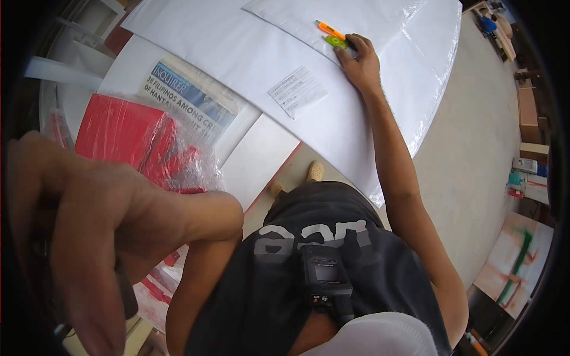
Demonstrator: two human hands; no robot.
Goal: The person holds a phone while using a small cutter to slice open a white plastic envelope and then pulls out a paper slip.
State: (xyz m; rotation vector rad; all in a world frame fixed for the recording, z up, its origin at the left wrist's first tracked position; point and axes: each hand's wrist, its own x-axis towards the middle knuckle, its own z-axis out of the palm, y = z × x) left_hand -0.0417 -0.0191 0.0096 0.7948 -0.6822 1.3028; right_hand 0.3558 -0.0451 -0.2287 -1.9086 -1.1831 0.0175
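My right hand [360, 62] rests on a large white sheet [237, 47], its fingers closed at the dark end of an orange pen-shaped cutter [331, 29]. A small yellow-green object [336, 42] lies against the cutter, beside my thumb; its kind I cannot make out. Below and left of that hand, a printed paper slip in clear plastic [297, 92] lies on the sheet. Raised close to the camera on the left, my left hand [119, 213] looms large with fingers bent. Something dark [126, 295] shows behind those fingers, mostly hidden.
A newspaper [190, 98] and a red bundle in clear wrap [122, 130] lie left of the sheet. Clear plastic edges the sheet's right side. A device [326, 276] hangs at my chest. Boxes and a painted board [513, 264] stand along the right across the floor [469, 154].
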